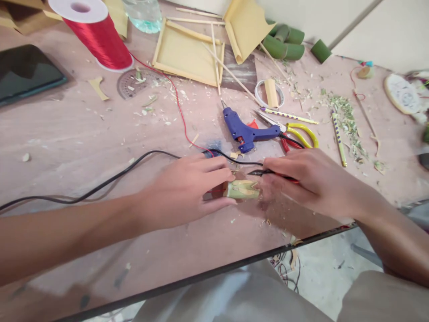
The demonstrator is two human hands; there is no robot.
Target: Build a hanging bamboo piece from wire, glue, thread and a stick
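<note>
My left hand (pixel 192 185) is closed on a short piece of green bamboo (pixel 243 189), thumb on the near side and fingers on the far side. The piece lies on its side at the table, with a jagged, pale-cut end facing right. My right hand (pixel 310 181) grips pliers with dark pointed jaws (pixel 257 172); a bit of orange-red handle shows under the fingers. The jaw tips point left, just beyond the bamboo. A red thread (pixel 181 107) runs from a large spool (pixel 97 38) toward my left hand. Where it ends is hidden.
A blue glue gun (pixel 248 129) with a black cord (pixel 124 172) lies beyond my hands, beside yellow-handled scissors (pixel 303 132). Further back are a tan framed panel (pixel 187 51), a tape roll (pixel 258 94) and bamboo tubes (pixel 284 44). A phone (pixel 30 71) rests at left.
</note>
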